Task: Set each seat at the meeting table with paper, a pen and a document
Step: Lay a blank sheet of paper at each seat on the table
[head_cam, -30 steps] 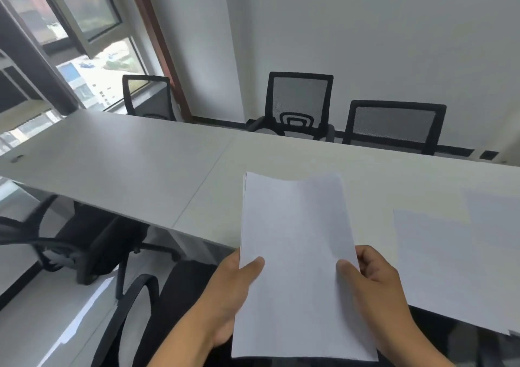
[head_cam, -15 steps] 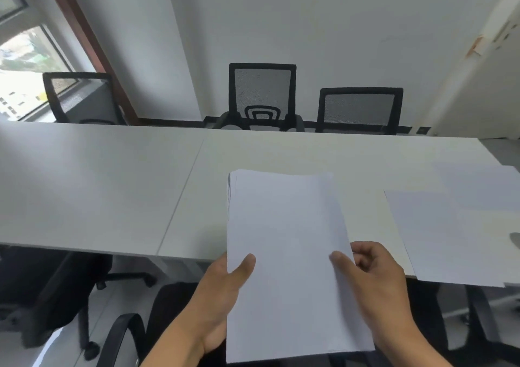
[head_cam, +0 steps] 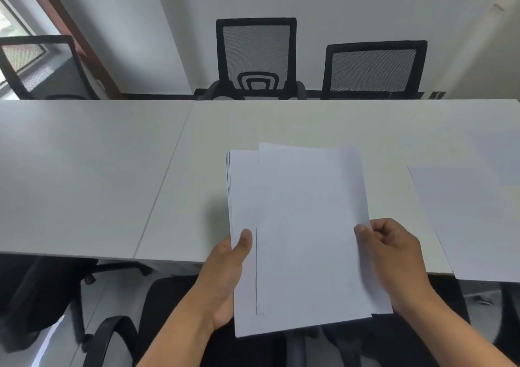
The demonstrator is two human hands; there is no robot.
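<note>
Above table (head_cam: 112,169), paper stack (head_cam: 244,197) between hands' grip

The white meeting table (head_cam: 92,175) lies bare to the left and ahead, giving open passage to its far edge. To the right, loose paper sheets (head_cam: 475,220) cover the near corner (overhanging the edge). Mesh office chairs (head_cam: 256,57) line the far side.
</note>
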